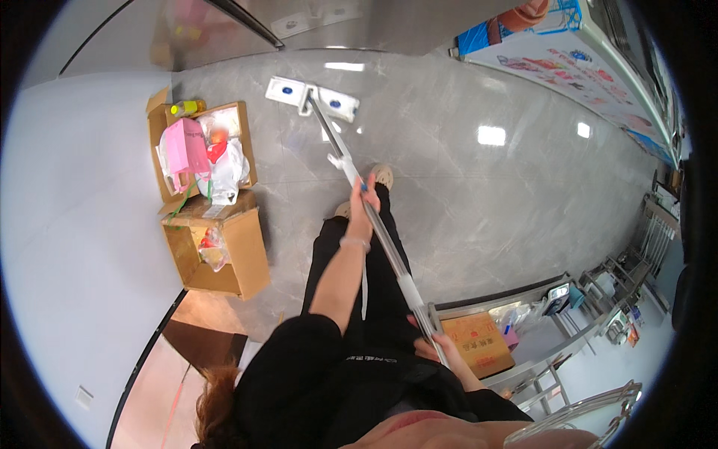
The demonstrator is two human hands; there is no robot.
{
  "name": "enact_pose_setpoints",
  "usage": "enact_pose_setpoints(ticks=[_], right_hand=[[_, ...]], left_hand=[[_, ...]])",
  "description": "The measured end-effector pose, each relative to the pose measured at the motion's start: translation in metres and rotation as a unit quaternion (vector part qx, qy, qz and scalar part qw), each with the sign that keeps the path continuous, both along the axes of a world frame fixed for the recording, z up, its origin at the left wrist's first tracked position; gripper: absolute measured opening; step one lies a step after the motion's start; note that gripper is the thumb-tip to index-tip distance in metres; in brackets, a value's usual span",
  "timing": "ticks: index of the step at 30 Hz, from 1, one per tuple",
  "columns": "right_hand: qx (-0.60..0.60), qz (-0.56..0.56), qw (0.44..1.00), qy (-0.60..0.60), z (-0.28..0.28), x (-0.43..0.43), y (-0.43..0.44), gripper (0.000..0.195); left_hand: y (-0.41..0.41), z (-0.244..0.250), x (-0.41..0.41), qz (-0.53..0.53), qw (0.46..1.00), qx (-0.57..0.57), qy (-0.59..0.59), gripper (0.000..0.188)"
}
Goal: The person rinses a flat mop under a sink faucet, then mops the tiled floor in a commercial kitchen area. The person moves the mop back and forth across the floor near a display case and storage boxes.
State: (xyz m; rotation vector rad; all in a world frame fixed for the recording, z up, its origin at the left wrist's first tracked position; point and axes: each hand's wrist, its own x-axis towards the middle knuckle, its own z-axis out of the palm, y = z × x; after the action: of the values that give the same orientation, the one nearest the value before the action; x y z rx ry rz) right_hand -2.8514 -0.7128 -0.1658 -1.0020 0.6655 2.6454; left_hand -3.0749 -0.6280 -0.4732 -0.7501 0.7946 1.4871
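Note:
A flat mop lies ahead of me, its white head [335, 104] with blue dots resting on the grey marbled floor tiles [460, 185]. From the head, the silver and white mop pole [387, 238] slants back past my legs toward my right side. My left hand [364, 197] wraps the pole about midway, just behind a white clip [337, 162]. Nearer my waist, my right hand [440, 349] grips the upper part of the same pole. Light-coloured shoes [383, 175] show beneath my black trousers, close to the pole.
On the left, an open cardboard box [251, 147] holds plastic bags, a pink bag and a yellow-capped bottle. Another open carton [247, 252] stands behind it. A steel-fronted unit [336, 33] borders the far floor; a printed chest freezer [561, 73] stands right. Metal shelving with a carton [477, 343] is nearby.

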Motion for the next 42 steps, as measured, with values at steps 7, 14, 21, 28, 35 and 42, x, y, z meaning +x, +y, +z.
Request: enact_pose_setpoints(ticks=[7,14,21,28,35,42], right_hand=[[0.248,0.259,0.894,-0.268,-0.064,0.007,0.123,0.077],[0.262,0.296,0.832,-0.389,-0.198,-0.121,0.164,0.068],[0.316,0.292,0.796,-0.425,-0.225,-0.227,0.129,0.053],[0.282,0.257,0.882,-0.276,-0.272,-0.387,0.107,0.060],[0.115,0.210,0.962,-0.131,-0.243,-0.384,0.103,0.048],[-0.051,-0.095,0.991,-0.074,-0.221,-0.279,0.105,0.038]], left_hand=[[0.049,0.023,0.061,-0.220,0.945,-0.182,0.160,0.042],[0.066,0.035,0.043,-0.301,0.938,-0.162,0.056,0.053],[0.033,0.016,-0.062,-0.236,0.964,-0.119,-0.015,0.041],[0.004,-0.013,-0.238,-0.206,0.942,-0.232,0.131,0.039],[0.007,-0.041,-0.280,-0.320,0.850,-0.188,0.375,0.042],[0.058,-0.061,-0.173,-0.480,0.684,-0.239,0.494,0.045]])
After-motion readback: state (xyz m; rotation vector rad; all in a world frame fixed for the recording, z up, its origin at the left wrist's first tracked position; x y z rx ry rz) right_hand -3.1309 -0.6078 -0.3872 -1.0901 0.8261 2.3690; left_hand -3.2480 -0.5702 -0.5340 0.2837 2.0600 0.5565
